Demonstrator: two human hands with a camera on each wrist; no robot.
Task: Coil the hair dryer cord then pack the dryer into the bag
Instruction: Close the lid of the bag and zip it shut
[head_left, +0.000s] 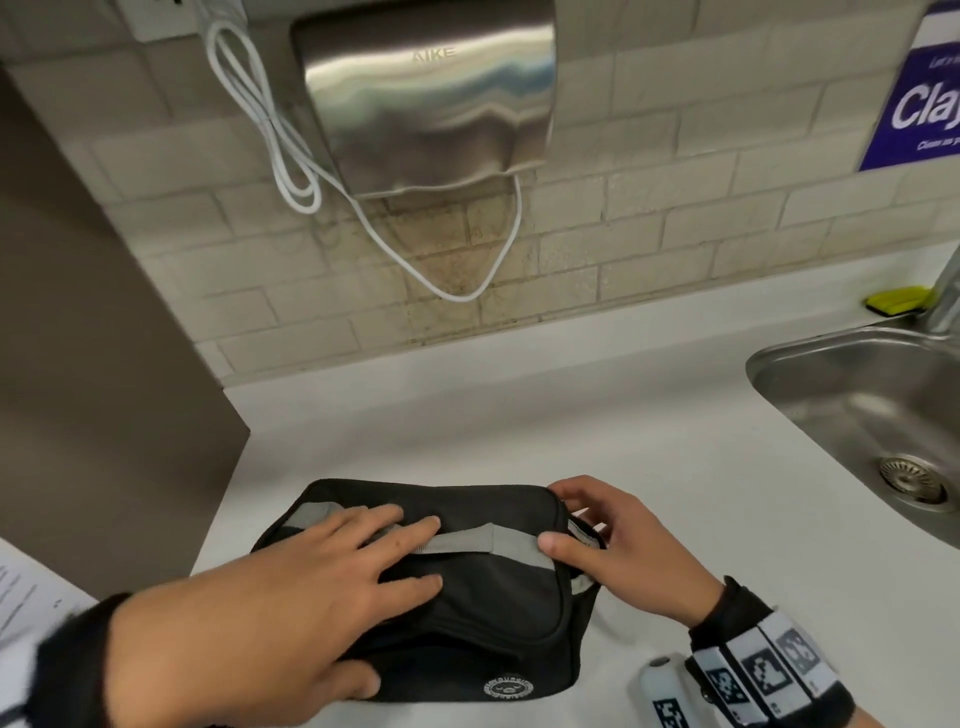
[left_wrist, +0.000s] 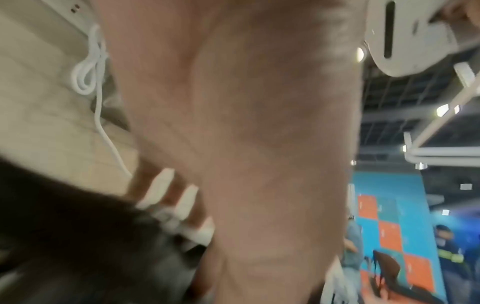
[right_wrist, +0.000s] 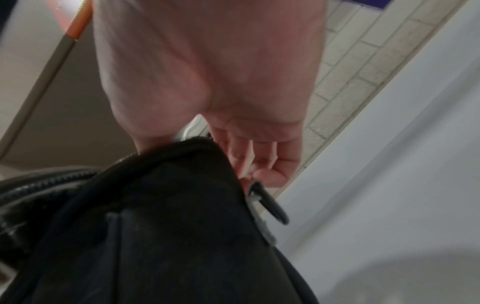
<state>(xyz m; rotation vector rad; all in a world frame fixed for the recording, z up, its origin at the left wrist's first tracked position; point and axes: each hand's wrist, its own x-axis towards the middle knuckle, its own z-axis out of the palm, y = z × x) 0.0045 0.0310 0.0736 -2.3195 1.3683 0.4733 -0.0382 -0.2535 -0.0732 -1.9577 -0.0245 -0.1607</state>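
A black bag (head_left: 493, 603) with a grey strap (head_left: 467, 540) lies shut on the white counter (head_left: 519, 405), near its front edge. My left hand (head_left: 405, 551) rests flat on top of the bag, fingers straight and spread across the strap. My right hand (head_left: 587, 519) holds the bag's right end, thumb on the strap and fingers curled over the far corner. In the right wrist view those fingers (right_wrist: 259, 164) curl beside a dark ring (right_wrist: 270, 203) on the bag (right_wrist: 168, 226). No hair dryer is in sight. The left wrist view shows mostly my palm (left_wrist: 233, 123).
A steel wall hand dryer (head_left: 431, 88) with a looped white cord (head_left: 291, 156) hangs above the counter. A steel sink (head_left: 872, 410) lies to the right, with a yellow sponge (head_left: 896, 300) behind it. A brown panel (head_left: 78, 364) stands at left. A white device (head_left: 660, 691) lies near my right wrist.
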